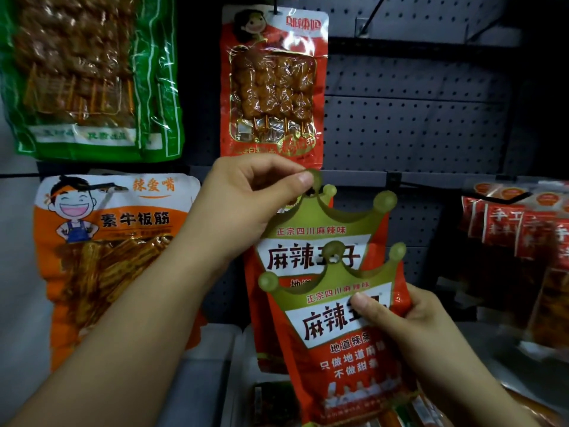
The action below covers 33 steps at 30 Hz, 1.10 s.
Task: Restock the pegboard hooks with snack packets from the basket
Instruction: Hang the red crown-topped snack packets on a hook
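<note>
Against the grey perforated pegboard [415, 118], the left hand [246, 198] pinches the top of a red crown-topped snack packet [314, 251]. Nearer, the right hand [409, 331] grips a second matching red packet [345, 349], thumb across its front.

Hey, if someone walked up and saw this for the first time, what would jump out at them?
Two red crown-topped packets in the centre: the left hand pinches the upper packet by its top, the right hand grips the lower packet. Behind them a grey pegboard carries a skewer packet at top centre and an orange cartoon packet on the left.
</note>
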{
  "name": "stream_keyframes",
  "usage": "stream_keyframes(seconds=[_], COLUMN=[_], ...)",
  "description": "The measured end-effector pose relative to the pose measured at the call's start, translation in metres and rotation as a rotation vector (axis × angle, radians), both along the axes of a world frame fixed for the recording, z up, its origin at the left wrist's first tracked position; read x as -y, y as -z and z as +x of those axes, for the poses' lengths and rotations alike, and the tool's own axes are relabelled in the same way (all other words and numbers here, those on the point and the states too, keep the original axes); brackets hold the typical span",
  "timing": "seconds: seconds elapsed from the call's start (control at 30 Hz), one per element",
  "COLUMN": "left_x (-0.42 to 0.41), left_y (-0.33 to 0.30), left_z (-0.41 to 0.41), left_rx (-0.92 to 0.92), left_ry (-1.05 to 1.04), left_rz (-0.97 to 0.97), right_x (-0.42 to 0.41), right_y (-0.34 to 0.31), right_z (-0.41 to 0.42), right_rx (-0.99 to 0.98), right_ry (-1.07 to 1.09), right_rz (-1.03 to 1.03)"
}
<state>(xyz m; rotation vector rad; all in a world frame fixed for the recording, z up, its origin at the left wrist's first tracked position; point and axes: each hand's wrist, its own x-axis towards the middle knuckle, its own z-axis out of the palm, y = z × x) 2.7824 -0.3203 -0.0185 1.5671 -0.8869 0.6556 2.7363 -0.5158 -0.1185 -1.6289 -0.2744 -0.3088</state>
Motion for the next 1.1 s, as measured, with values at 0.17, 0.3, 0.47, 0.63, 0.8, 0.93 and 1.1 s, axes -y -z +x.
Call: stream_keyframes(seconds=[0.17, 0.3, 0.47, 0.63, 0.8, 0.93, 1.1], left_x=[0.001, 0.002, 0.011, 0.022, 0.029, 0.033, 0.031], left_y=[-0.010, -0.003, 0.005, 0.002, -0.003, -0.004, -0.001], left_z=[0.006, 0.021, 0.053, 0.088, 0.119, 0.130, 0.126], left_rx=[-0.125, -0.145, -0.220, -0.342, -0.379, -0.384, -0.334], left_ry=[0.043, 0.022, -0.050, -0.039, -0.133, -0.172, -0.215], left_rz=[0.010, 0.043, -0.041, -0.115, -0.068, -0.067, -0.119], right_x=[-0.002, -0.001, -0.002, -0.004, 0.001, 0.001, 0.002], right_y=[-0.003, 0.002, 0.004, -0.002, -0.007, -0.004, 0.003], right_z=[0.004, 0.009, 0.026, 0.051, 0.077, 0.086, 0.083], right_rx=[-0.005, -0.067, -0.110, -0.129, -0.156, -0.078, -0.007], right_ry=[-0.014, -0.028, 0.033, 0.094, 0.160, 0.236, 0.309], right_rz=[-0.018, 0.022, 0.038, 0.091, 0.065, 0.045, 0.096])
